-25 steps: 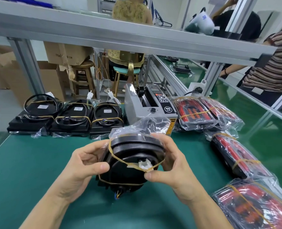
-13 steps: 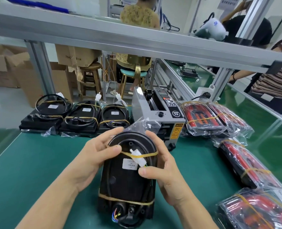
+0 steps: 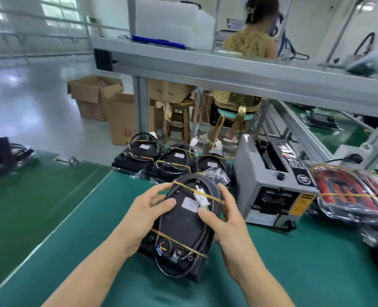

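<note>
**Q:** Where is the black unit [image 3: 183,220], and what is each grip doing?

**A:** It lies label-up, low over the green worktop [image 3: 294,262], in front of the row of bound units [image 3: 172,160]. The left hand [image 3: 149,209] and right hand [image 3: 223,220] each clasp one long edge, thumbs on top. The right thumb is beside the white plug [image 3: 200,197].

**Q:** How is the step done well?

**A:** Probably by seating the plug under the upper rubber band [image 3: 183,186], then setting the unit level beside the row without tugging its cable [image 3: 202,237].
</note>
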A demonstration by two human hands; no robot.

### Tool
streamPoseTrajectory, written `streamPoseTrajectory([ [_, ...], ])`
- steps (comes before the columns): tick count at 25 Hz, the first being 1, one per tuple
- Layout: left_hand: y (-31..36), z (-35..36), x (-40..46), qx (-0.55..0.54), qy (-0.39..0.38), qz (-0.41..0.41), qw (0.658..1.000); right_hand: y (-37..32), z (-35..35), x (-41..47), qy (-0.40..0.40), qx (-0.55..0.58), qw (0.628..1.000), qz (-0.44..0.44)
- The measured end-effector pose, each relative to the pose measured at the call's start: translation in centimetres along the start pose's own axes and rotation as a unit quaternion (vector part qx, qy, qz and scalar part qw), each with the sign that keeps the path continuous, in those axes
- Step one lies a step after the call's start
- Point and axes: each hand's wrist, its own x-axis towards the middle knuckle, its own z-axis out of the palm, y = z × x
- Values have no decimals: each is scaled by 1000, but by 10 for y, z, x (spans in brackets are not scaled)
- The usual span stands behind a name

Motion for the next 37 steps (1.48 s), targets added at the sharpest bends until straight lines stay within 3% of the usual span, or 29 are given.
streamPoseTrajectory([
  [6,12,-112,25,54,159,-40,985,11,1,-7,-16,-192,981,36],
  [11,15,-153,51,75,185,-95,975,23,-21,-24,7,-298,952,68],
  [19,15,-138,70,183,207,-111,955,17,-44,-41,23,-438,898,26],
  [21,14,-135,72,282,203,-127,929,11,-52,-52,13,-495,868,16],
  [23,13,-140,73,424,210,-150,868,5,-61,-65,-5,-573,820,7],
  [25,12,-147,79,496,190,-147,835,2,-78,-85,-2,-628,778,-5],
  [28,17,-148,81,573,211,-139,780,-2,-97,-110,36,-631,775,-2],
  [30,25,-111,77,579,269,-54,768,-4,-112,-125,98,-605,789,-33],
  [32,33,-47,60,566,268,85,775,-9,-121,-134,175,-576,796,-60],
  [34,31,29,37,501,187,201,821,-13,-125,-137,200,-568,797,-53],
  [37,9,130,2,359,10,245,901,-21,-132,-138,230,-582,777,-67],
])
